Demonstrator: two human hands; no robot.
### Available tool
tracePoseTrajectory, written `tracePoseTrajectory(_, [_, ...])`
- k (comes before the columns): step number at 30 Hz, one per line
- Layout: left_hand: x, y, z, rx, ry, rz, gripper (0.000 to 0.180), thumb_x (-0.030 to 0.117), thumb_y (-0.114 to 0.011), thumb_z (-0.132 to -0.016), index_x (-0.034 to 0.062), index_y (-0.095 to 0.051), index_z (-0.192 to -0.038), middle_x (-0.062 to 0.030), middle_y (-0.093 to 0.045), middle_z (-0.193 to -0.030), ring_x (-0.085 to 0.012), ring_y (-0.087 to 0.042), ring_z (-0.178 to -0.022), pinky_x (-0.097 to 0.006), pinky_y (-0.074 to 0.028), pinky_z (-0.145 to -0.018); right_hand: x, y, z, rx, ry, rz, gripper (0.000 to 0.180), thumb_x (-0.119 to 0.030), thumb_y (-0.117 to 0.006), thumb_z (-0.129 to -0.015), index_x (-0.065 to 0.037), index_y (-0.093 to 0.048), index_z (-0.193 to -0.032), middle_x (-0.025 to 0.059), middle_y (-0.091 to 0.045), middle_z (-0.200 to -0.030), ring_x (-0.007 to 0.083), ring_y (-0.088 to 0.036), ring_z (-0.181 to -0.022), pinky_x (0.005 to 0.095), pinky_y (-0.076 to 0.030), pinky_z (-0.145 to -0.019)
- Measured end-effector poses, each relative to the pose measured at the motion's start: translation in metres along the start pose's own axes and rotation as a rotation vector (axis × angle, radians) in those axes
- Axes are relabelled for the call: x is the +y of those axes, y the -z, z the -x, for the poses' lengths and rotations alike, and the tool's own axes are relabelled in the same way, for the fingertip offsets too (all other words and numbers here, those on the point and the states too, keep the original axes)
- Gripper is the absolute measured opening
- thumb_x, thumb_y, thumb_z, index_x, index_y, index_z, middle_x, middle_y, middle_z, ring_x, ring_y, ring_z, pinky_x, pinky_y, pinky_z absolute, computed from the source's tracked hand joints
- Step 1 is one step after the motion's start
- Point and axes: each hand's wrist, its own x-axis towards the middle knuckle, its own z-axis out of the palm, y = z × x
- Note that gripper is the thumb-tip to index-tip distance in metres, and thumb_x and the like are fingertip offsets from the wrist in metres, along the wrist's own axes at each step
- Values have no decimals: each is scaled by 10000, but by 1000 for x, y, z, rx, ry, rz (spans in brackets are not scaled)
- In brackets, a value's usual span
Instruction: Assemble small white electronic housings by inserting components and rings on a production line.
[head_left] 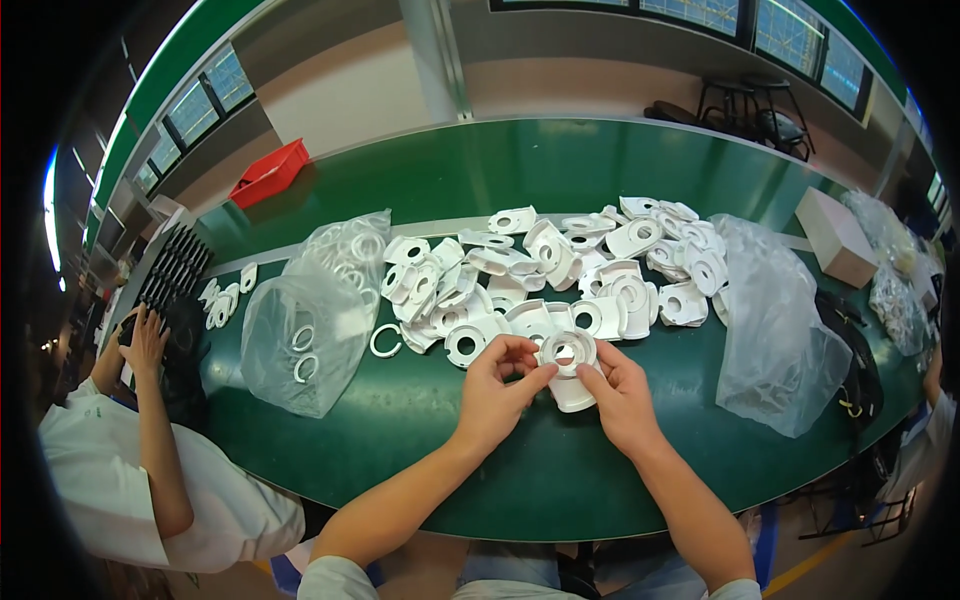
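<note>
At the centre of the frame, the left hand (497, 385) and right hand (617, 388) close their fingertips on a white plastic ring part (568, 362) just above the green table (560, 470). A pile of similar white parts (560, 270) lies just behind, and a clear bag of rings (310, 320) sits centre left.

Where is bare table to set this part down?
Bare green table lies along the near edge, below both hands, and between the ring bag and the left hand. The far side beyond the white parts pile is bare too. The pile and the clear bag at right crowd the middle.
</note>
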Motion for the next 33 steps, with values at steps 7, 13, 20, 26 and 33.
tracePoseTrajectory(7, [1, 2, -1, -96, -119, -34, 309, 32, -689, -767, 23, -590, -1059, -26, -521, -962, -67, -513, -802, -191, -451, -570, 0, 0, -1, -20, 22, 66, 401, -20, -457, -902, 50, -400, -1293, 120, -613, -1103, 141, -595, -966, 250, -468, -838])
tracePoseTrajectory(13, [7, -1, 2, -83, -212, -109, 283, 2, -676, -765, 20, -603, -1038, -42, -500, -1021, -85, -506, -850, -196, -497, -594, 1, 4, 0, -51, -44, -18, 407, -14, -438, -905, 49, -387, -1304, 129, -597, -1109, 150, -602, -963, 264, -477, -833])
tracePoseTrajectory(20, [0, 6, -2, -88, -219, -37, 233, -5, -677, -765, -2, -580, -978, -50, -500, -1016, -97, -519, -875, -210, -530, -610, -2, 4, 0, -49, -40, 16, 419, -16, -433, -910, 41, -371, -1321, 151, -602, -1080, 200, -630, -913, 288, -517, -791])
tracePoseTrajectory(26, [2, 6, -2, -109, -230, -36, 218, -31, -651, -771, -8, -569, -971, -54, -495, -1013, -100, -520, -864, -220, -536, -615, -1, 4, 0, -58, -50, -15, 444, 6, -444, -897, 29, -364, -1333, 156, -612, -1061, 219, -642, -885, 298, -525, -787])
tracePoseTrajectory(33, [6, 3, 1, -102, -212, 1, 219, -59, -634, -768, -16, -556, -968, -55, -482, -1006, -108, -523, -856, -228, -549, -628, -7, -1, 3, -57, -38, 60, 504, 36, -510, -847, 28, -375, -1332, 130, -609, -1084, 181, -626, -925, 273, -499, -825])
